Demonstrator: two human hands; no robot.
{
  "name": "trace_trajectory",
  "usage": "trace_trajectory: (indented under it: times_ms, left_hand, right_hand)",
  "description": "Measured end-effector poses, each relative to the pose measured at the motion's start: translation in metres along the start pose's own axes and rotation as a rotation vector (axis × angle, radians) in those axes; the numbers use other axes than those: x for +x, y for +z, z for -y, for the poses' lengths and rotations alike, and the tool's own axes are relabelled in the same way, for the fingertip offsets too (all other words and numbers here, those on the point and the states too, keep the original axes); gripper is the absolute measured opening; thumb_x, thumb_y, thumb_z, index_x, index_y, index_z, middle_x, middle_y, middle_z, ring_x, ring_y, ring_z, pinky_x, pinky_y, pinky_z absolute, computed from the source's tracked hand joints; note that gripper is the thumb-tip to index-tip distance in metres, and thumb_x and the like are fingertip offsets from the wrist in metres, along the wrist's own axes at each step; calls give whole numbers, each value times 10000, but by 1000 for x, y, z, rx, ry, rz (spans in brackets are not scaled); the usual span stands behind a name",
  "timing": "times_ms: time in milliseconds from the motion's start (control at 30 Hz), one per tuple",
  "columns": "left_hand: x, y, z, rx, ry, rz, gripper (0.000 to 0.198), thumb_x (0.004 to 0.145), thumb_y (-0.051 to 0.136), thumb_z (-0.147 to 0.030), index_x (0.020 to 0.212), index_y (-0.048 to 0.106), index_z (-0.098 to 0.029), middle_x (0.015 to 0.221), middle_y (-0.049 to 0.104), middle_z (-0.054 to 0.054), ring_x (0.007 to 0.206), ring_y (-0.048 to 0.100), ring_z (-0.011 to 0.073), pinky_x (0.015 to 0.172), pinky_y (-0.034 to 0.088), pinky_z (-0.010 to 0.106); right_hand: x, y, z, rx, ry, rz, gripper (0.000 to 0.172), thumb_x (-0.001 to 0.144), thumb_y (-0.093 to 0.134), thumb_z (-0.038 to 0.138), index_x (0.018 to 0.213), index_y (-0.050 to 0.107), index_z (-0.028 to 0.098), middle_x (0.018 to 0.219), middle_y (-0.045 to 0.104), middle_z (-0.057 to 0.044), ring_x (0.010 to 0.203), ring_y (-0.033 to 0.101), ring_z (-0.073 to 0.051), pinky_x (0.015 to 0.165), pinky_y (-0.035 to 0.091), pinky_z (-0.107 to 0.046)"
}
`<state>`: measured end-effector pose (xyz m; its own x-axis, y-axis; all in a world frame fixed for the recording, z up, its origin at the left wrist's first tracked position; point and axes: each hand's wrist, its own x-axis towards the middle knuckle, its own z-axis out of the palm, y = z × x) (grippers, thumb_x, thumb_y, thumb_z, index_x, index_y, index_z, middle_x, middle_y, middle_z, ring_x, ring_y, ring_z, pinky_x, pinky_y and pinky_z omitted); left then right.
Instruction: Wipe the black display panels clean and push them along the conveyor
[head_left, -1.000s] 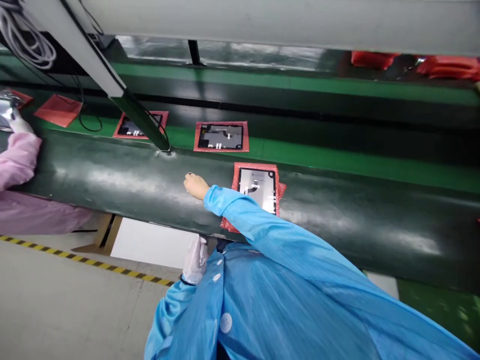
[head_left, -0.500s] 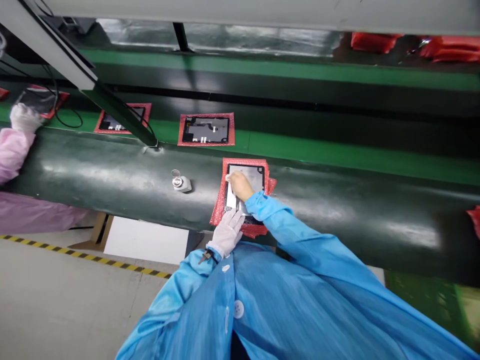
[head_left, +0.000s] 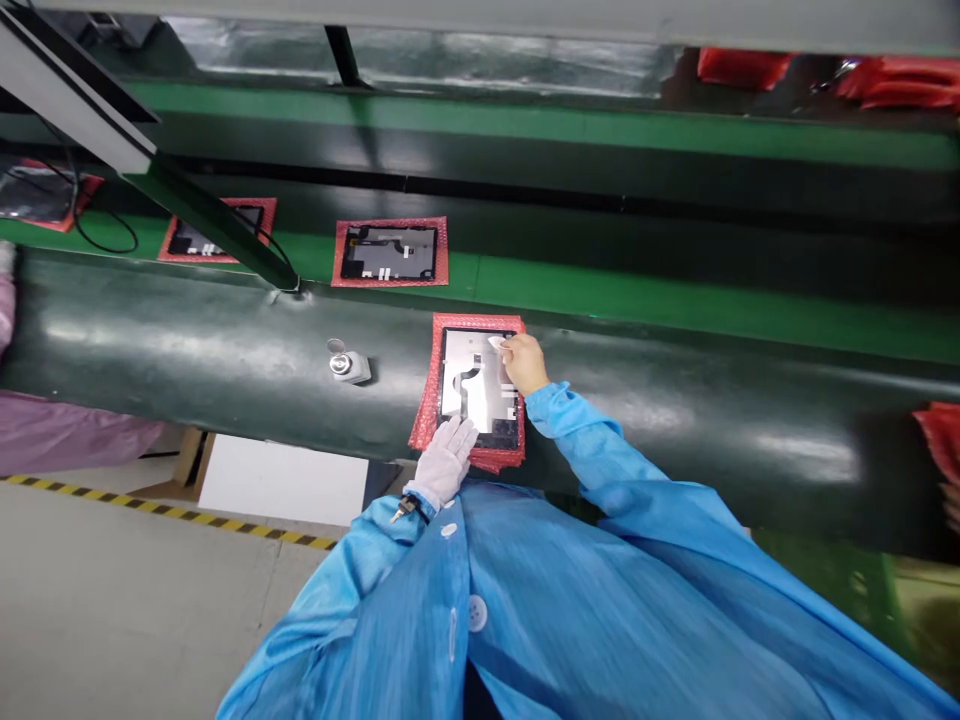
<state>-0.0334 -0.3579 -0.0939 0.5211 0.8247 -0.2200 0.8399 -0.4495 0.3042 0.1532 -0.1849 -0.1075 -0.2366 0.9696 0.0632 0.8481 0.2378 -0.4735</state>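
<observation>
A tablet screen panel [head_left: 491, 395], silver-backed with a black border, lies on a stack of red bubble-wrap sheets [head_left: 427, 415] in front of me. My right hand [head_left: 526, 362], ungloved, pinches a small white wiping cloth [head_left: 497, 343] over the panel's upper right corner. White-gloved, my left hand [head_left: 445, 458] rests flat with fingers stretched out on the panel's lower left edge. To the left stands a small solvent dispenser bottle [head_left: 351, 367], its round lid flipped up.
On the green conveyor [head_left: 525, 290] beyond the bench lie similar panels [head_left: 390, 252] on red wrap. A slanted post [head_left: 217, 225] rises at left. Red wrap [head_left: 941, 435] and part of a hand show at the right edge; a co-worker's pink sleeve [head_left: 6, 300] at the left.
My right hand has moved with the cloth from the panel's left side to its upper right. The left hand stays at the lower edge. The co-worker's gloved hand has mostly left view.
</observation>
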Motion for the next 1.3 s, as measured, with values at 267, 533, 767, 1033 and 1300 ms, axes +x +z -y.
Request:
trace_trajectory:
  times_ms: [267, 533, 767, 1033, 1300]
  left_hand:
    - [2, 1, 0, 2, 8, 17, 576, 908, 442, -252, 1455, 330, -114, 1529, 311, 112, 1435, 203, 284, 1169, 207, 468]
    - [1, 2, -1, -25, -1, 3, 600, 889, 453, -238, 1461, 316, -118, 1538, 289, 115, 1441, 186, 272, 1170, 183, 459]
    - [2, 1, -2, -41, 4, -18, 616, 882, 459, -241, 1465, 308, -111, 1539, 290, 116, 1442, 177, 271, 1174, 166, 451]
    - [3, 1, -3, -5, 1, -19, 605, 892, 443, -234, 1469, 305, -118, 1539, 289, 112, 1439, 193, 272, 1178, 163, 446]
    - [3, 0, -2, -19, 6, -7, 580, 907, 415, -212, 1467, 308, -110, 1536, 290, 119, 1439, 194, 275, 1186, 169, 460]
  right_hand:
    - [-11, -12, -7, -19, 2, 53, 239, 826, 479, 119, 869, 714, 111, 883, 656, -131, 884, 564, -244, 856, 437, -371]
    - [37, -24, -9, -81, -158, 222, 279, 837, 458, 94, 890, 731, 108, 920, 666, -133, 917, 565, -237, 888, 424, -362]
    - [-4, -22, 14, -218, -49, 260, 304, 873, 403, 76, 920, 703, 74, 953, 641, -166, 907, 566, -240, 857, 427, -355]
    - [-30, -5, 36, -161, -82, 230, 308, 852, 392, 37, 956, 676, 94, 967, 619, -155, 897, 552, -237, 846, 429, -354]
    - [-36, 6, 45, -112, -174, 249, 316, 864, 389, 38, 974, 675, 116, 968, 615, -131, 911, 545, -222, 869, 428, -327]
